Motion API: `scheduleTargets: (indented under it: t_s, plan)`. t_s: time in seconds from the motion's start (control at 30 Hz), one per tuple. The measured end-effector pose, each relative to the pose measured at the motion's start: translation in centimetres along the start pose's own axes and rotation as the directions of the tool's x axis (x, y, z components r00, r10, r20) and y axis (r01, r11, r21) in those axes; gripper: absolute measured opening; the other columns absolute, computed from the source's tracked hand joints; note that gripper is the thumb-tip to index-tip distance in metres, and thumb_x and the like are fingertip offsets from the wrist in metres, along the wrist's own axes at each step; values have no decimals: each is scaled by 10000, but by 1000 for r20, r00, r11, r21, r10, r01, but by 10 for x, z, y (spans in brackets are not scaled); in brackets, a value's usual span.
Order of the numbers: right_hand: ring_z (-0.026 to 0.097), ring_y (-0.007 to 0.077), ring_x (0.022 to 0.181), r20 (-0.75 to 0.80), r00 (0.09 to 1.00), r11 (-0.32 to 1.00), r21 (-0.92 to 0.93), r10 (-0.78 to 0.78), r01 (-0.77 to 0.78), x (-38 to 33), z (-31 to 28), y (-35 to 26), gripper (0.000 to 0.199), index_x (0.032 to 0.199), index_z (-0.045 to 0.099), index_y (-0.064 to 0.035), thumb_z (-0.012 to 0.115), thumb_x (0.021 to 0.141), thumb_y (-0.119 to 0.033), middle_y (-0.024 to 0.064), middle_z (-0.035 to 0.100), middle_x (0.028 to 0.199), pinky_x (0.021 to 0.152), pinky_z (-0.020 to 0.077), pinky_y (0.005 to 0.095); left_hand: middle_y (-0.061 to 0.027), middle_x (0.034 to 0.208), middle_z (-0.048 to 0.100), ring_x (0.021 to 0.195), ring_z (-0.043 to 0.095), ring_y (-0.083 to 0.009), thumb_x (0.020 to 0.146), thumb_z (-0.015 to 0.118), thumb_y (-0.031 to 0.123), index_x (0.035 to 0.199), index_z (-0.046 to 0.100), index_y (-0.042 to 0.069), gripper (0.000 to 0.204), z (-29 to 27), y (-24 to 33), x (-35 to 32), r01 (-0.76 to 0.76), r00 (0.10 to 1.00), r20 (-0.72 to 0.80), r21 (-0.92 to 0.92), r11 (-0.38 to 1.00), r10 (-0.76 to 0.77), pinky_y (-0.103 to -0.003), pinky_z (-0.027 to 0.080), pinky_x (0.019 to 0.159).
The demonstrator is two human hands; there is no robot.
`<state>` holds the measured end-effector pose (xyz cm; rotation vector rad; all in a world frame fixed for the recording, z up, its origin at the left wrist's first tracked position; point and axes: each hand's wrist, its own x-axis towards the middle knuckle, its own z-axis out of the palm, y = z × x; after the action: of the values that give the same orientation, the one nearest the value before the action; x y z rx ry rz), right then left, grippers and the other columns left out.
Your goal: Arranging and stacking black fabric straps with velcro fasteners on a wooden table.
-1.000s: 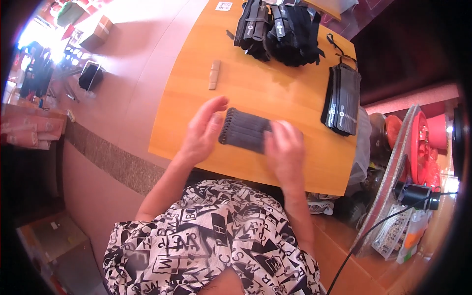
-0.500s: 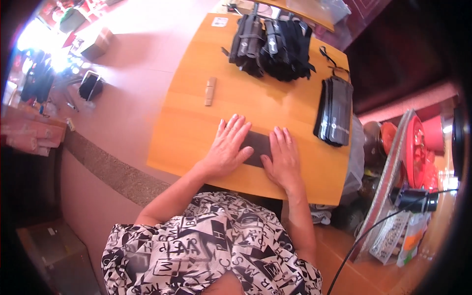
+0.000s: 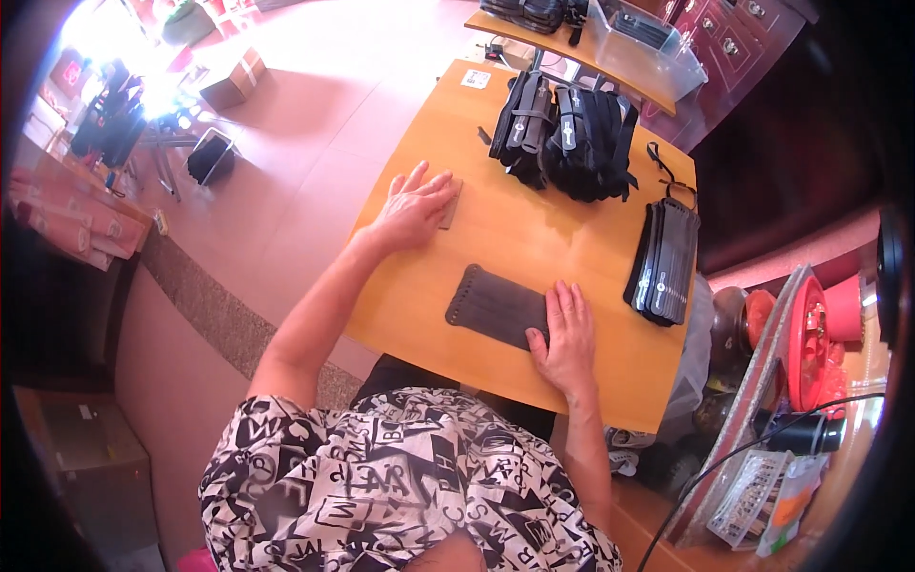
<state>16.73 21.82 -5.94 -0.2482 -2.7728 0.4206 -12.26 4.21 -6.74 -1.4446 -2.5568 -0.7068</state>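
Note:
A dark grey flat rectangular piece (image 3: 498, 303), with a row of small holes along its left end, lies on the wooden table near my body. My right hand (image 3: 570, 338) rests flat across its right end, fingers stretched and thumb on the piece. Farther off to the left, my left hand (image 3: 412, 212) reaches over a small light-brown strip (image 3: 451, 205) by the table's left side. Its fingers are extended and partly cover the strip; whether they touch it I cannot tell.
Bundled black and grey straps (image 3: 562, 133) stand at the table's far side. A stack of dark grey pieces (image 3: 662, 262) lies at the right edge, with a black cord (image 3: 672, 176) behind it. A shelf (image 3: 581, 52) with a clear bin (image 3: 643, 43) stands beyond the table.
My left hand has left the grey piece and moved forward and left to the brown strip. My right hand stays on the piece, whose holed end is now uncovered. The view has shifted.

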Motion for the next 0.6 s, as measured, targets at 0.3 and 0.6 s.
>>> scheduleTargets:
  t_s: [0.3, 0.6]
  plan:
    - [356, 393, 1301, 1, 1000, 1000, -7, 10, -10, 0, 3, 6, 569, 1296, 469, 27, 600, 838, -283, 188, 414, 1391, 1074, 291, 481, -26, 1429, 433, 1398, 219, -357, 850, 589, 197, 1284, 552, 161, 436, -31, 36, -62, -60, 917, 385, -123, 991, 104, -665, 99, 1075]
    - [349, 369, 1309, 8, 1000, 1000, -19, 25, -25, 2, 4, 3, 594, 1271, 495, 39, 611, 819, -330, 185, 425, 1383, 1087, 271, 479, 4, 1389, 485, 1397, 222, -370, 821, 634, 191, 1252, 578, 160, 436, -33, 54, -78, -61, 948, 299, -168, 984, 110, -676, 43, 1072]
